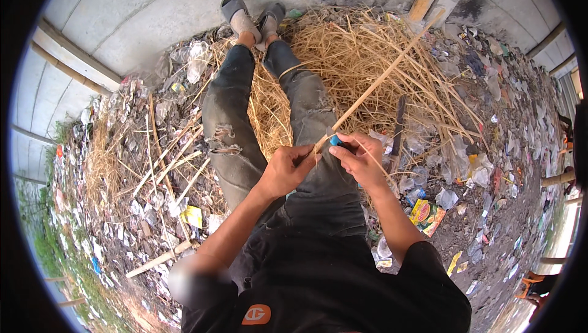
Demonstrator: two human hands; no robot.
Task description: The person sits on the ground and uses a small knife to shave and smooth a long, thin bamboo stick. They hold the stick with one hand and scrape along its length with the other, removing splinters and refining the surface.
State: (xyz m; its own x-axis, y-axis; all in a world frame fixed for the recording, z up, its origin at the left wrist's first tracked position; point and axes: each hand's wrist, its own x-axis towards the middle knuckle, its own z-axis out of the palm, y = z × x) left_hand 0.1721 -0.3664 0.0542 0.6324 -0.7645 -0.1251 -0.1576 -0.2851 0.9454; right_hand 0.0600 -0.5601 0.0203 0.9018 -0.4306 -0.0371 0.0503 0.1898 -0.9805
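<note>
A long pale bamboo strip slants from above my lap toward the upper right. My left hand is closed round its near end, thumb and fingers pinching it over my thighs. My right hand is closed beside it on a small blue object; most of that object is hidden by the fingers, so its kind cannot be made out. A thin peeled sliver curves past the right fingers toward the wrist. Both hands are close together, with the blue object against or very near the strip.
Thin straw-coloured shavings heap between and beside my stretched legs. Several split sticks lie on the left, over ground strewn with plastic scraps. A yellow and red packet lies near my right elbow. A grey panel wall stands beyond my feet.
</note>
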